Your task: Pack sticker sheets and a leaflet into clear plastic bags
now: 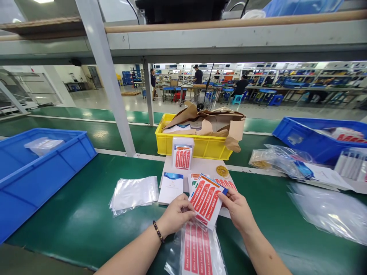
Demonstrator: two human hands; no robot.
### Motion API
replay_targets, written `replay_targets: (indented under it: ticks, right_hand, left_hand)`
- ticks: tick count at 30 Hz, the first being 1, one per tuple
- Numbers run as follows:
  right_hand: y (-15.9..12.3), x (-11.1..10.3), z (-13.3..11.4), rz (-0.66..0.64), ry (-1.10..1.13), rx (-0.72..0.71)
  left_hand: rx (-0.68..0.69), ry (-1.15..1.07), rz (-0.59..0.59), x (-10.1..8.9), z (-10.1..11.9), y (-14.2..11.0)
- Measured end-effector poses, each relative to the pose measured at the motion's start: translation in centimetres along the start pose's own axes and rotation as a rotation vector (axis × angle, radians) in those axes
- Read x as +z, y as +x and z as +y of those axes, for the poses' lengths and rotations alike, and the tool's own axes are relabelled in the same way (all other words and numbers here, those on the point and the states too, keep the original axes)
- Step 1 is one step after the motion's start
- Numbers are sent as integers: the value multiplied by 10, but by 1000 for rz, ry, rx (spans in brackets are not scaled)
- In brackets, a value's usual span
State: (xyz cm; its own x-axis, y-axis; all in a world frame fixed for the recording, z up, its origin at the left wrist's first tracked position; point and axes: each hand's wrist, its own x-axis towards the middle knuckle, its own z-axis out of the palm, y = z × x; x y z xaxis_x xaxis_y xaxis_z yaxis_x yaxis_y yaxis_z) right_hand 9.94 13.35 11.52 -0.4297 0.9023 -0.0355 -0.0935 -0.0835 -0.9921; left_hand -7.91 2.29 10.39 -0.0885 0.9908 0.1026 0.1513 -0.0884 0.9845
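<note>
My right hand [236, 208] grips the upper right edge of a small stack of red-and-white label sheets [206, 200], printed "Max Level" and "Min Level". A blue edge shows behind them. The fingers of my left hand [179, 214] are pinched at the stack's lower left corner, where the mouth of a clear plastic bag [219, 259] meets it. Red labels also show through this bag, which lies toward me. Just beyond my hands are a stack of white booklets [171, 191] with blue tops and more label sheets [195, 177], partly covered.
Flat clear bags [134, 193] lie left, beside a blue bin [48, 164]. A yellow crate [195, 147] with brown paper stands ahead, behind a clear holder of labels [182, 154] and yellow rubber bands [222, 171]. Right are another blue bin [318, 141] and loose bags [332, 210].
</note>
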Motion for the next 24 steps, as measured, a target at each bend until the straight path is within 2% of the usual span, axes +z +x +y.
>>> replay_targets:
  ticks: [3, 8, 12, 16, 18, 21, 24]
  right_hand:
    - [-1, 1, 0, -78, -24, 36]
    - [0, -1, -6, -22, -4, 11]
    - [1, -4, -7, -14, -75, -1]
    - [-3, 4, -4, -152, -115, -1]
    - [-6, 8, -4, -229, -156, -14]
    - [-12, 14, -9, -318, -366, -79]
    - [-19, 19, -17, -475, -595, -182]
  left_hand:
    - [18, 29, -1, 2, -2, -1]
    - [30, 11, -52, 3, 3, -3]
    - [71, 27, -81, 3, 6, -4]
    - [100, 84, -79, 5, 5, -5]
    - [96, 70, -38, 5, 4, -4]
    - [100, 20, 65, 6, 3, -3]
    - [126, -39, 138, 6, 2, -2]
